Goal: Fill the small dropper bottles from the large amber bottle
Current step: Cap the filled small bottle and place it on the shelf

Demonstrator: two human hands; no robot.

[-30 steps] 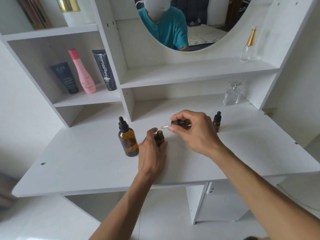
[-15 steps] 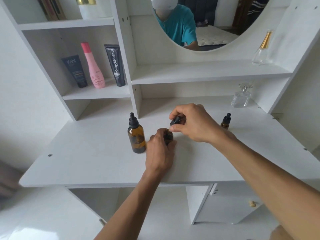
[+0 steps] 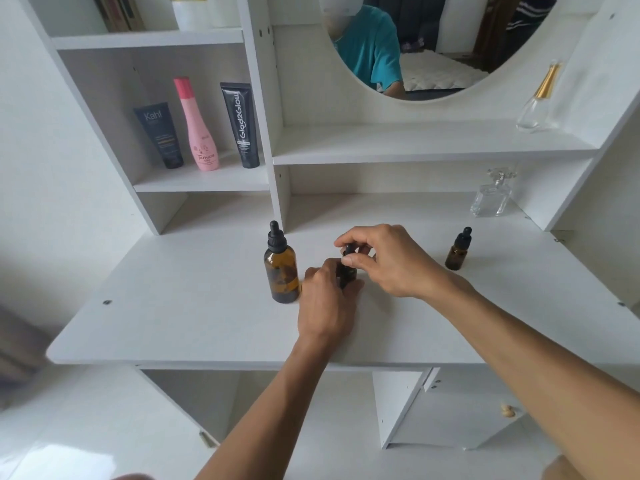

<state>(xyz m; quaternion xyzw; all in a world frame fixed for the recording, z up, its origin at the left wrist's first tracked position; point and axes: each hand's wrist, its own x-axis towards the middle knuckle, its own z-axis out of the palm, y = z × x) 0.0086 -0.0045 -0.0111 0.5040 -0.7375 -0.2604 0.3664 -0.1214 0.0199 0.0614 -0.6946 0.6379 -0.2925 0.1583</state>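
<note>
The large amber bottle [image 3: 281, 273] with its black dropper cap on stands upright on the white desk [image 3: 194, 306]. Just to its right my left hand [image 3: 327, 303] grips a small amber dropper bottle [image 3: 347, 276], mostly hidden by my fingers. My right hand [image 3: 384, 259] pinches that bottle's black dropper cap [image 3: 348, 251], which sits upright on the bottle's neck. A second small dropper bottle [image 3: 458, 251], capped, stands alone at the right.
A clear glass perfume bottle [image 3: 491, 197] stands at the back right of the desk, another with a gold top [image 3: 536, 102] on the shelf above. Two dark tubes and a pink bottle [image 3: 199, 128] fill the left shelf. A round mirror hangs behind.
My right hand turned the dropper from lying sideways to upright and lowered it into the small bottle's neck. My left hand kept its grip on the bottle. The camera view shifted left and down.
</note>
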